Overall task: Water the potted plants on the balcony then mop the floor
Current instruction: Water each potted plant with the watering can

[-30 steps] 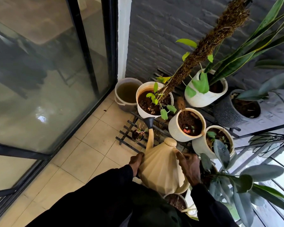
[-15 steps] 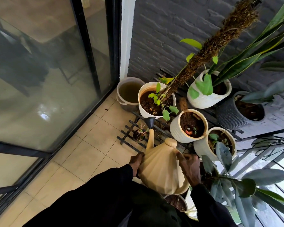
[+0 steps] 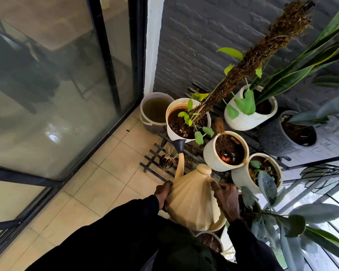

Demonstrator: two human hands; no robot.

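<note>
Head view: you hold the cream watering can [image 3: 192, 202] above the tiled floor [image 3: 106, 182], left hand [image 3: 163, 194] and right hand [image 3: 226, 200] fingers curled against its sides, spout tip just beside the white moss-pole pot [image 3: 171, 133].

Bucket [image 3: 145, 122] left of pots [image 3: 210, 155] — watering can [image 3: 192, 202] before them.
</note>
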